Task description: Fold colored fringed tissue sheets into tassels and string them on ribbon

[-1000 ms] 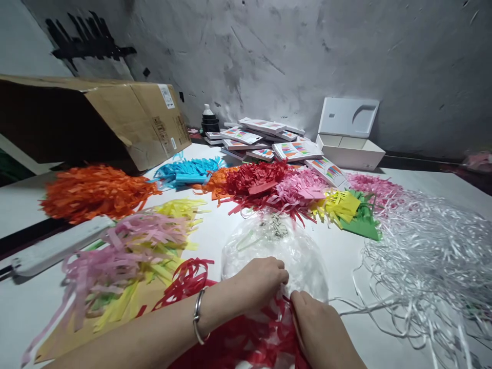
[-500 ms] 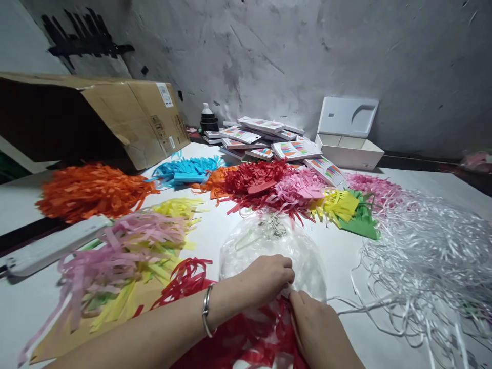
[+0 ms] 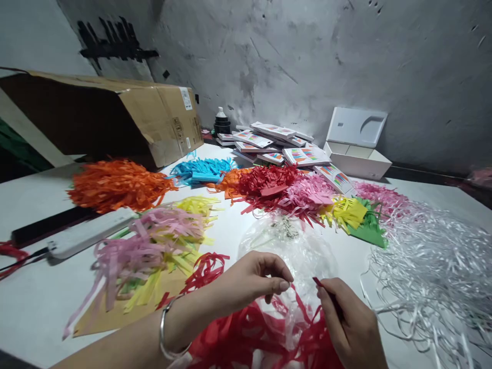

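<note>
My left hand (image 3: pixel 265 277), with a silver bangle on its wrist, has its thumb and index finger pinched at the upper end of a thin red paper strip (image 3: pixel 300 301). Between the thumb and fingers of my right hand (image 3: pixel 348 318) is another red strip end (image 3: pixel 317 281), its tip poking out. Below both hands lies a heap of red fringed paper (image 3: pixel 230 335), partly covered by my left forearm. Right behind the hands, a clear plastic bag (image 3: pixel 307 251) rests on the white table (image 3: pixel 226 230).
Pink and yellow fringes (image 3: pixel 154 246) lie left, beside a white power strip (image 3: pixel 92 233). Orange (image 3: pixel 119 184), blue (image 3: pixel 203 169) and dark red (image 3: pixel 269 179) fringes line the back. Farther back are a cardboard box (image 3: pixel 169 123), flat packs (image 3: pixel 269 138) and white box (image 3: pixel 357 159); white strings (image 3: pixel 430 261) spread right.
My hands, close together over the bag before, have drawn apart, the right one moving rightward. Red strips now show at the fingertips. The view has shifted slightly left.
</note>
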`<state>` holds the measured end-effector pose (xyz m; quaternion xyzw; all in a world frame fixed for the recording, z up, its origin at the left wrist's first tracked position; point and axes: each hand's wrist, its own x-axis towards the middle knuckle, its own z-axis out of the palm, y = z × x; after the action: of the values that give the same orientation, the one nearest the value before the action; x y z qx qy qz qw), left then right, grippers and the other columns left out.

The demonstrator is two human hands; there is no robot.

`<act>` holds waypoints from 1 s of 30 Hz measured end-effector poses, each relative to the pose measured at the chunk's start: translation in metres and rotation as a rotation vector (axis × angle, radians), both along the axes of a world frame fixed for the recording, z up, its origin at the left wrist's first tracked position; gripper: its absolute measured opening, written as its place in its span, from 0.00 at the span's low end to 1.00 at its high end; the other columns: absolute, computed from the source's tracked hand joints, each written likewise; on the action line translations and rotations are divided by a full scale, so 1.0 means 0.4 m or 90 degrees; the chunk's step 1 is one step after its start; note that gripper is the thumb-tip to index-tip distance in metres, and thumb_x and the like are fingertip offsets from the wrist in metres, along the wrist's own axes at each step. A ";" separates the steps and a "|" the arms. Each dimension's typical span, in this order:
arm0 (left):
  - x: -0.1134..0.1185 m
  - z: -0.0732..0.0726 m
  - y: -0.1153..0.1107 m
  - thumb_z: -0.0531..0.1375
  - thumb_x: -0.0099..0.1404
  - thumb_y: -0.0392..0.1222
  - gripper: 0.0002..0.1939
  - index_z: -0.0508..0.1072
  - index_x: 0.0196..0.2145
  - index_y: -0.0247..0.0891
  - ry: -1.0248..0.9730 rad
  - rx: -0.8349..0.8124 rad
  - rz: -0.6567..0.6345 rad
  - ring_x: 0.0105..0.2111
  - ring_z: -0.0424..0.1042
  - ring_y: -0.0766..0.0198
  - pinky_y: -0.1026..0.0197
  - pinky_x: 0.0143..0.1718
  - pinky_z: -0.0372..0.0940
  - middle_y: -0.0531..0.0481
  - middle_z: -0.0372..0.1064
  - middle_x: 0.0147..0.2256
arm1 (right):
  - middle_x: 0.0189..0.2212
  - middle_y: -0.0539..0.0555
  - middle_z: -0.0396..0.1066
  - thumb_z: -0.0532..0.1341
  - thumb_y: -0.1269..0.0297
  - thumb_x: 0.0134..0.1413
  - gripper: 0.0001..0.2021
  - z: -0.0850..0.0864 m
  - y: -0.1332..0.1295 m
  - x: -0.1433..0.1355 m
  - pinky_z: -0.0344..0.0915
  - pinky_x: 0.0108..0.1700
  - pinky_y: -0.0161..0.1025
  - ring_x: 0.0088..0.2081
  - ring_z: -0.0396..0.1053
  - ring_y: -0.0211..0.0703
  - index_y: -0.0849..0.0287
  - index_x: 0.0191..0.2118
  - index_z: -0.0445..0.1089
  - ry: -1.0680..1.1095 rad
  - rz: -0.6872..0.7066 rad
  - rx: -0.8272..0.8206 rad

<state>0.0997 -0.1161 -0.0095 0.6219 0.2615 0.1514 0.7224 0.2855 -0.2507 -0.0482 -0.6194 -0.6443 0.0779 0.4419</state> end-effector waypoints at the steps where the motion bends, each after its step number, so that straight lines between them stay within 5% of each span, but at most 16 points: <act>1: -0.015 0.005 -0.014 0.71 0.53 0.51 0.17 0.76 0.32 0.34 -0.021 -0.035 0.023 0.23 0.62 0.71 0.67 0.25 0.61 0.56 0.67 0.24 | 0.32 0.49 0.73 0.52 0.64 0.70 0.08 0.025 -0.007 -0.017 0.66 0.36 0.32 0.32 0.72 0.38 0.53 0.43 0.69 0.008 0.009 0.015; 4: -0.059 0.017 -0.060 0.72 0.54 0.49 0.15 0.78 0.32 0.34 -0.054 -0.032 0.063 0.25 0.66 0.69 0.66 0.28 0.62 0.53 0.71 0.26 | 0.30 0.50 0.72 0.52 0.64 0.70 0.09 0.074 -0.027 -0.086 0.65 0.33 0.32 0.29 0.72 0.39 0.53 0.42 0.70 -0.009 0.052 0.002; 9: -0.123 0.024 -0.113 0.67 0.59 0.40 0.05 0.80 0.32 0.36 -0.115 0.090 0.125 0.35 0.74 0.60 0.60 0.38 0.67 0.47 0.77 0.33 | 0.28 0.50 0.72 0.52 0.67 0.68 0.09 0.093 -0.047 -0.176 0.64 0.33 0.32 0.29 0.71 0.38 0.54 0.39 0.69 -0.052 0.091 -0.025; 18: -0.215 0.027 -0.155 0.62 0.58 0.31 0.07 0.79 0.33 0.37 -0.132 0.251 0.115 0.32 0.73 0.63 0.64 0.34 0.66 0.49 0.77 0.32 | 0.25 0.46 0.69 0.52 0.71 0.64 0.08 0.143 -0.056 -0.221 0.59 0.29 0.29 0.26 0.67 0.34 0.55 0.33 0.65 -0.146 0.218 -0.150; 23: -0.249 0.028 -0.162 0.62 0.57 0.29 0.07 0.79 0.33 0.36 -0.094 0.250 0.073 0.32 0.73 0.64 0.65 0.34 0.66 0.49 0.77 0.32 | 0.26 0.46 0.70 0.52 0.68 0.67 0.09 0.125 -0.061 -0.260 0.59 0.30 0.29 0.27 0.67 0.33 0.55 0.33 0.65 -0.095 0.219 -0.167; 30: -0.285 0.013 -0.151 0.65 0.52 0.27 0.07 0.81 0.27 0.36 -0.054 0.220 0.134 0.28 0.71 0.66 0.67 0.32 0.64 0.52 0.76 0.27 | 0.31 0.47 0.73 0.53 0.66 0.70 0.06 0.052 -0.069 -0.292 0.65 0.32 0.28 0.30 0.72 0.34 0.54 0.40 0.66 -0.100 0.206 -0.111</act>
<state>-0.0142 -0.1766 -0.0044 0.6989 0.2645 0.2945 0.5957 0.1687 -0.2783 -0.0273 -0.5475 -0.7587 0.1549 0.3171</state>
